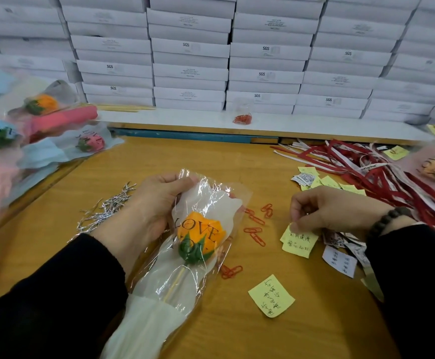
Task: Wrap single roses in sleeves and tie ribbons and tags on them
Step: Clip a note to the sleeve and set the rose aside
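While the sleeved rose (201, 239) is held at centre frame, its long axis is seen to run from the open sleeve mouth at upper centre down to the tissue-wrapped stem at lower left centre. The clear sleeve (211, 200), printed with "LOVE", is gripped near its top edge by the left hand (156, 200), whose fingers are curled round the film beside the orange bloom. A yellow note (299, 240) on the wooden table (185, 156) is pinched at its upper edge by the right hand (333, 211), thumb and fingers closed on the paper; whether the note is lifted clear of the surface cannot be told.

The note lies to the right of the rose, near but apart from it, so the right hand is judged the nearer one for bringing a tag across to the sleeve. Between the two, loose red paper clips (256, 226) are scattered. A second yellow note (271, 296) is seen at lower centre right, and red and white ribbons (366, 167) are heaped at the right. Silver twist ties (107, 208) lie left of the left hand, and finished roses (42, 104) are piled at upper left. White boxes (190, 55) are stacked across the top.
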{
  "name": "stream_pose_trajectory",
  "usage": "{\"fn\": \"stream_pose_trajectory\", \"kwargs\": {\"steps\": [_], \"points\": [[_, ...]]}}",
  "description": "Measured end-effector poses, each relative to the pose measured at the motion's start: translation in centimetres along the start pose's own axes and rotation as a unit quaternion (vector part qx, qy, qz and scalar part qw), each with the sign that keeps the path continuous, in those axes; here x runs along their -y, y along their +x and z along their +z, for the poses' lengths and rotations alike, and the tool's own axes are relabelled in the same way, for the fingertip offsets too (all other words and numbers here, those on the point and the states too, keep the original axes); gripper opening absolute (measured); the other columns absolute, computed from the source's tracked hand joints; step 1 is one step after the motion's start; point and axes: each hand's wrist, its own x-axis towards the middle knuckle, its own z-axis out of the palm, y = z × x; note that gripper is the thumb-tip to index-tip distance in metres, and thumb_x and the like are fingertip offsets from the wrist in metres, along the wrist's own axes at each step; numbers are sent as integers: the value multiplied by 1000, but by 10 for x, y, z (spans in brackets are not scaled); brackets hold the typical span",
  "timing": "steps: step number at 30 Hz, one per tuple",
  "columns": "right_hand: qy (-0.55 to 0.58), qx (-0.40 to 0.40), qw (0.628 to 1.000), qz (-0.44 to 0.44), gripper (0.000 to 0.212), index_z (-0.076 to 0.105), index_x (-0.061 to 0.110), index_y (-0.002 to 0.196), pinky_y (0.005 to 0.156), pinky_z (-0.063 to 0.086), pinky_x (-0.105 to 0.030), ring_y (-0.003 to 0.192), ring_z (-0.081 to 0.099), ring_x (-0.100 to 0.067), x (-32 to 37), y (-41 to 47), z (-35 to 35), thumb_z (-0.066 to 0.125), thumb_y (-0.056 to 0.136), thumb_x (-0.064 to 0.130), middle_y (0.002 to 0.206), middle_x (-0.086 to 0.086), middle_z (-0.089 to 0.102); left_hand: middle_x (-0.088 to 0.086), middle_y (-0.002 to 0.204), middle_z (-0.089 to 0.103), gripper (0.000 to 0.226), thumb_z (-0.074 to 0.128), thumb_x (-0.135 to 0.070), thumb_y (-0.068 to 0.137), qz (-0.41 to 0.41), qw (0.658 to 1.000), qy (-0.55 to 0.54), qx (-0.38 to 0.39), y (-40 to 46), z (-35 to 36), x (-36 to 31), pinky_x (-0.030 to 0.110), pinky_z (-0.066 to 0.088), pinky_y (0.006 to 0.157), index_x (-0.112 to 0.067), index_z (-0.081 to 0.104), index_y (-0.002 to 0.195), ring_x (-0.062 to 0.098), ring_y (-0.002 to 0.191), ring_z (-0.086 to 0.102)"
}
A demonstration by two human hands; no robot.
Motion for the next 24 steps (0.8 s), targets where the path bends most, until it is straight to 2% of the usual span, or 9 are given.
{"fn": "stream_pose_trajectory", "kwargs": {"steps": [5,9,13,17,19,22,24], "points": [[124,-31,992,-2,16,64,5,85,48,40,-20,52,52,-13,-10,1,-5,71,73,-3,62,-5,60,3,52,64,16,63,-10,82,0,1000,5,-1,0,1,0,17,47,41,-5,59,68,10,39,56],[123,-73,990,5,10,69,6,78,41,39,-15,44,51,-6,-11,3,-4,75,70,8,60,-3,64,4,55,65,12,63,-10,82,-6,1000,7,4,1,0,1,18,48,41,-5,61,71,11,40,57],[102,-113,988,-5,24,64,5,68,36,35,-12,34,45,-2,-9,1,-3,76,60,24,44,3,56,5,59,65,10,64,-11,81,-4,1000,12,5,2,0,1,20,49,44,-3,63,74,12,43,57],[104,-141,984,-14,32,63,3,69,37,38,-17,33,45,-7,-10,-1,-4,73,57,31,42,0,55,7,63,65,9,65,-11,81,-5,1000,11,2,2,-1,1,21,50,46,-3,63,77,13,45,57],[102,-149,984,-13,26,64,4,70,42,41,-22,37,46,-10,-13,-2,-6,74,64,27,46,-4,58,8,66,64,9,64,-11,81,-4,1000,16,-1,2,-1,1,22,49,47,-2,63,79,14,47,56],[94,-171,981,-11,6,65,3,76,45,45,-23,40,53,-10,-17,-2,-8,71,77,4,53,-6,62,8,68,63,9,64,-11,81,-4,1000,20,-3,2,-2,1,23,50,47,-3,63,80,13,47,56],[92,-185,978,-9,6,64,1,78,45,47,-22,43,55,-12,-19,-1,-9,66,79,-4,56,-9,63,7,66,64,9,64,-11,80,-5,1000,20,-3,2,-2,1,22,50,47,-3,63,80,13,46,57]]}}
